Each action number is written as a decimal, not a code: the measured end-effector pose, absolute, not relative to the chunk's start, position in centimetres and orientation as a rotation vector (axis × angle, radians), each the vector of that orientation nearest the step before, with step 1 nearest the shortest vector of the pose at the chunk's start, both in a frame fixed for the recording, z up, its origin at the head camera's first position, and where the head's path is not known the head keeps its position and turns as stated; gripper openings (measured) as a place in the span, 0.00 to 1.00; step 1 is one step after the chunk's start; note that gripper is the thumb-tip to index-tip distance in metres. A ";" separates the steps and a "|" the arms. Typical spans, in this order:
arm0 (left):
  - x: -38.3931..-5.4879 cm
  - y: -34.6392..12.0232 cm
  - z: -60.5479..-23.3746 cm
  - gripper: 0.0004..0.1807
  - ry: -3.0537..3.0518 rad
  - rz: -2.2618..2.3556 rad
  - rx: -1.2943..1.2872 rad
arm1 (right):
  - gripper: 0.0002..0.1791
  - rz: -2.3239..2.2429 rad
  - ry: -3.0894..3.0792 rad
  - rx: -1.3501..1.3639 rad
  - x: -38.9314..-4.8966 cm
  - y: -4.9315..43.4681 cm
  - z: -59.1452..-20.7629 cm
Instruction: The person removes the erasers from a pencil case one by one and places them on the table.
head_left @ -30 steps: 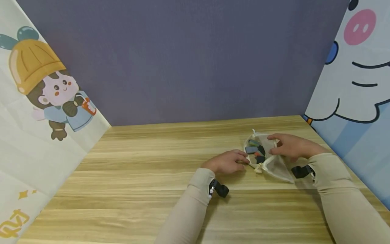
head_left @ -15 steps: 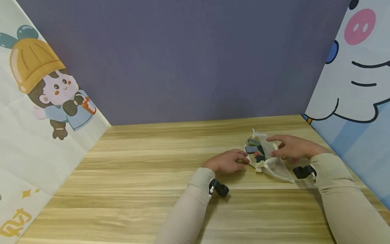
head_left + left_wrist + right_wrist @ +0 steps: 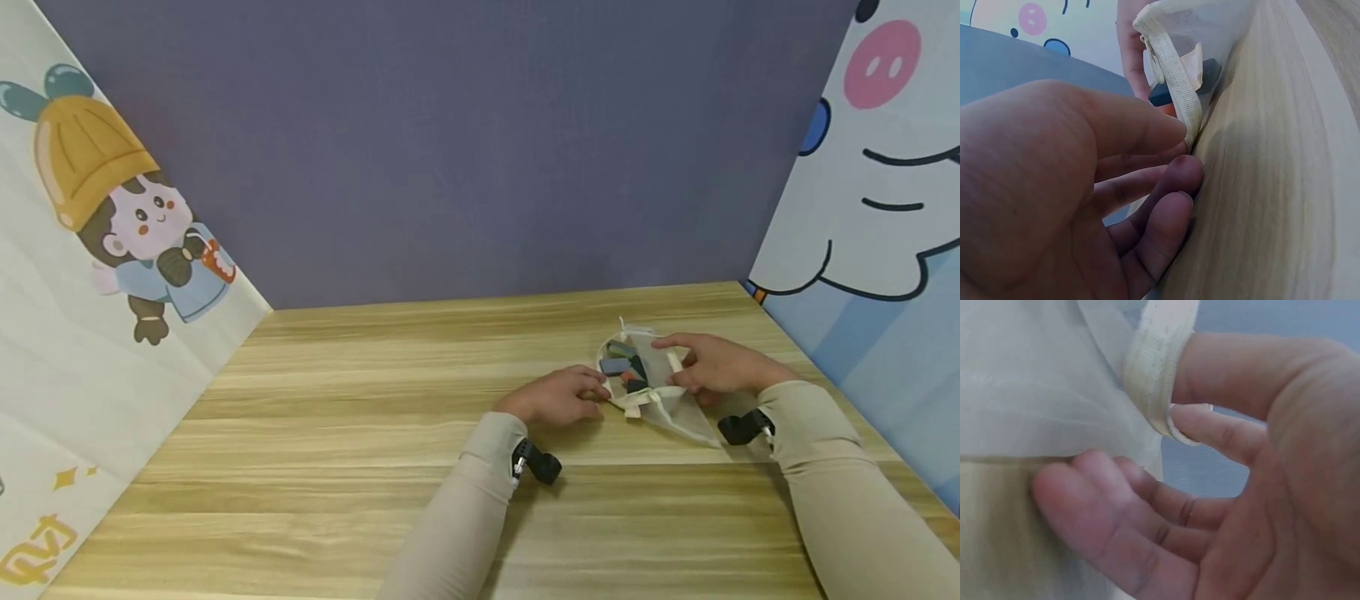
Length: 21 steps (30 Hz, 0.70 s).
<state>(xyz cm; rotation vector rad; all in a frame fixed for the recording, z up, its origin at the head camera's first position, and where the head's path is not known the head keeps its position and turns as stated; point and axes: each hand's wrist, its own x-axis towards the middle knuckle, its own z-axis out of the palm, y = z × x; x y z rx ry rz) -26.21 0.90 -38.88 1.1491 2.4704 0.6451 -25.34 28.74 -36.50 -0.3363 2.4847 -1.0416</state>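
A cream mesh bag (image 3: pixel 681 414) lies on the table at the right of the head view, its mouth spread. Inside are several small blocks, among them a grey-blue block (image 3: pixel 615 367), a red one and dark ones. My left hand (image 3: pixel 557 398) pinches the near left part of the bag's rim; the left wrist view shows its thumb and fingertips right at the fabric rim (image 3: pixel 1175 78), low over the wood. On the other side, my right hand (image 3: pixel 726 363) holds the opposite edge, with thumb and forefinger at the stitched band (image 3: pixel 1152 362). Its remaining fingers curve beneath the mesh.
The wooden table (image 3: pixel 337 433) stretches left and toward the front. A grey-purple panel (image 3: pixel 480 150) stands along its back edge. Cartoon-printed sheets flank it, the left sheet (image 3: pixel 45 333) and the right sheet (image 3: pixel 885 250). A black wrist camera hangs under each sleeve.
The bag's opening and both hands stay almost in place. The right hand's fingers shift slightly, and the blocks and near rim sit a little farther left and higher in the head view.
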 end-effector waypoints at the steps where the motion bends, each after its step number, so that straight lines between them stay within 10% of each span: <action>1: -26.2 0.9 -38.9 0.17 2.473 0.653 1.149 | 0.38 -1.047 2.482 -0.336 -25.4 28.8 -36.6; 21: -28.2 2.0 -39.0 0.15 2.528 0.693 1.087 | 0.38 -1.026 2.520 -0.428 -28.5 30.3 -38.1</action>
